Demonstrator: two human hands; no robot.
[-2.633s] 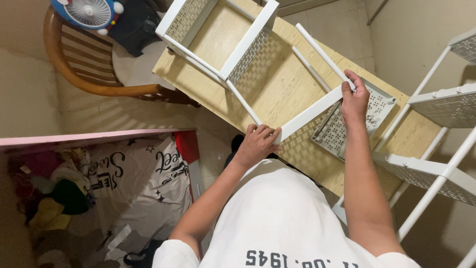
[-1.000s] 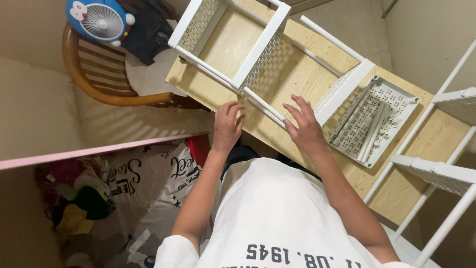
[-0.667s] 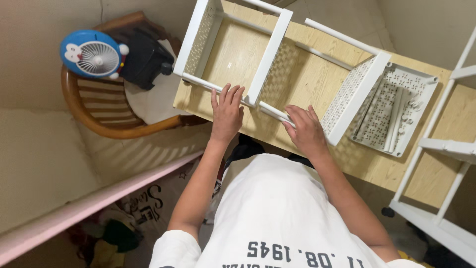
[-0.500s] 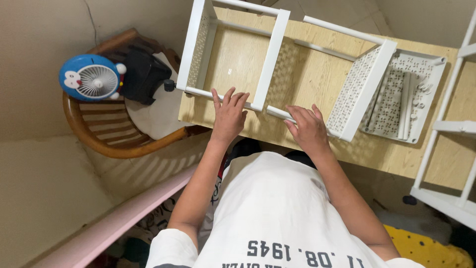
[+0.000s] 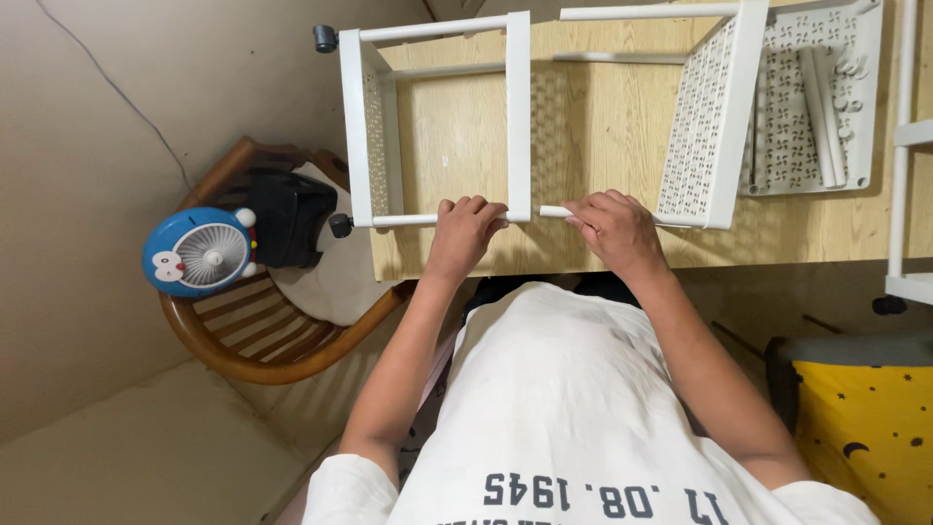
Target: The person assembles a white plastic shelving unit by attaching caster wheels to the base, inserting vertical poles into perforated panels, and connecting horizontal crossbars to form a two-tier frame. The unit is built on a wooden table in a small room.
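At the far left a round blue fan [image 5: 201,252] sits on a curved wooden chair [image 5: 255,345], with a black bag [image 5: 288,216] just beside it on the seat. Next comes the wooden counter [image 5: 603,117], and lying across it is a white plastic cart frame [image 5: 518,112] — its perforated side panels stand on edge, and a small black caster [image 5: 325,38] shows at its upper left corner, another at the lower left. The left hand [image 5: 462,233] is clenched around the frame's near horizontal tube, fingers curled over the top of it close to the upright post. Just to the right, the right hand [image 5: 614,228] grasps a short white tube [image 5: 554,211] whose free end points at that post, the two nearly touching. Both hands lie at the counter's near edge, side by side with a small gap between them. Further right a perforated white tray [image 5: 821,97] lies flat on the counter, holding loose white rods [image 5: 818,112]. At the right edge stands part of another white rack [image 5: 906,156] — below it, a yellow cushion [image 5: 865,428] with dark stars.
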